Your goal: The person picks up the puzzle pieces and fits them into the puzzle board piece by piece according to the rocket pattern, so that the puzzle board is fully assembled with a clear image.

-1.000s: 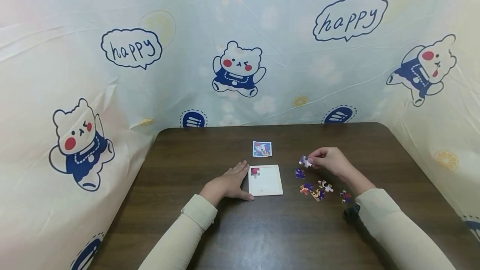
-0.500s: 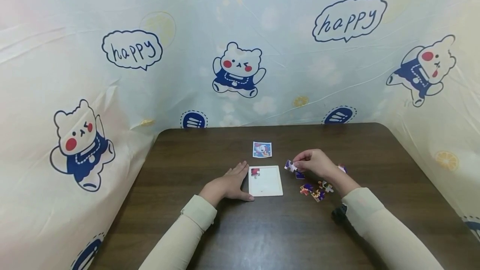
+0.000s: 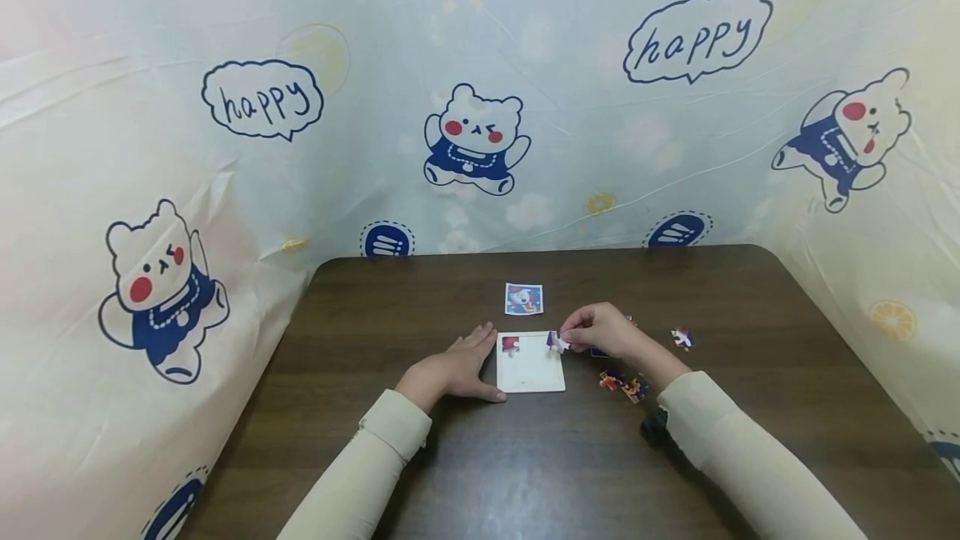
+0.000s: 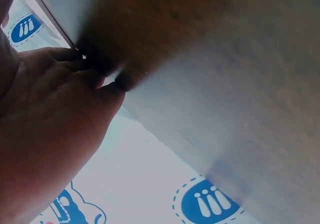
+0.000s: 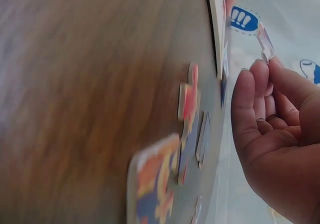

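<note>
A square white puzzle tray (image 3: 532, 373) lies mid-table, with a red-and-white puzzle piece (image 3: 511, 345) in its far left corner. Along the tray's left edge rests my left hand (image 3: 453, 367), fingers extended and thumb spread towards the near corner. Thumb and fingertips of my right hand (image 3: 606, 332) pinch a purple-and-white jigsaw piece (image 3: 557, 342) over the tray's far right corner. The right wrist view shows that jigsaw piece (image 5: 265, 42) held above the table, tilted on edge. The left wrist view has the left hand (image 4: 55, 114) dark at the fingertips.
Loose puzzle pieces (image 3: 634, 390) lie right of the tray, some partly hidden by the right arm. A separate piece (image 3: 682, 338) sits farther right. A small picture card (image 3: 523, 299) lies beyond the tray. A printed curtain (image 3: 480, 48) surrounds the brown table (image 3: 375, 298).
My right hand has carried the pinched jigsaw piece leftward from above the loose pieces to the tray's far right corner. My left hand has stayed at the tray.
</note>
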Demonstrator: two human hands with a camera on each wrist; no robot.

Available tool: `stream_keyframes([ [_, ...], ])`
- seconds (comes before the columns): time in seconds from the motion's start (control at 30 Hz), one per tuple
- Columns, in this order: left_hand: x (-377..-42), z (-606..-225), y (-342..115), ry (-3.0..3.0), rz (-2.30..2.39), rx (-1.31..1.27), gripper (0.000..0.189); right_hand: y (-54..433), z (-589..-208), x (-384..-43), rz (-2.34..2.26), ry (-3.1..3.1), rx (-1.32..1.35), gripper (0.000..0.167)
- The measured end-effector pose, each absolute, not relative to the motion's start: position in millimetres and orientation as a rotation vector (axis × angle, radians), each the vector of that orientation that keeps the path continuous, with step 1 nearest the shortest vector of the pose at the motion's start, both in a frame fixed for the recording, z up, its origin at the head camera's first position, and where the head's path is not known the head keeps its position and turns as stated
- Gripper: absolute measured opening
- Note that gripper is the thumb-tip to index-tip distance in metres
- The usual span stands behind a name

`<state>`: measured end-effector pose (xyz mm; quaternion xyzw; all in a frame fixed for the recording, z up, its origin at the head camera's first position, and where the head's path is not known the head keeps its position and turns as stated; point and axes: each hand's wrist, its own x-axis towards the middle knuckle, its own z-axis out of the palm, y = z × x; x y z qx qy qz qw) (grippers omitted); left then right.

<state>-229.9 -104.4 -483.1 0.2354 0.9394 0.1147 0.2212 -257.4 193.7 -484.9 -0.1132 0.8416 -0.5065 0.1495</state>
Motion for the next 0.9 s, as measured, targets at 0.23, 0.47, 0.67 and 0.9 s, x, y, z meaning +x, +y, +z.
stream_keyframes([
  [0.23, -228.3, -480.6, -103.1, 2.591, 0.313, 0.663, 0.114, 179.9, -488.9, -260.0, -1.397, 2.432, -0.399, 0.006],
  [0.47, -228.2, -480.2, -102.8, 2.594, 0.329, 0.664, 0.114, 165.4, -489.5, -262.9, -1.340, 2.439, -0.441, 0.006],
  [0.67, -229.2, -480.8, -103.5, 2.595, 0.331, 0.657, 0.114, 152.2, -491.5, -266.4, -1.270, 2.473, -0.484, 0.007],
  [0.9, -230.3, -480.9, -103.9, 2.595, 0.334, 0.674, 0.114, 138.7, -489.4, -267.7, -1.233, 2.468, -0.501, 0.007],
])
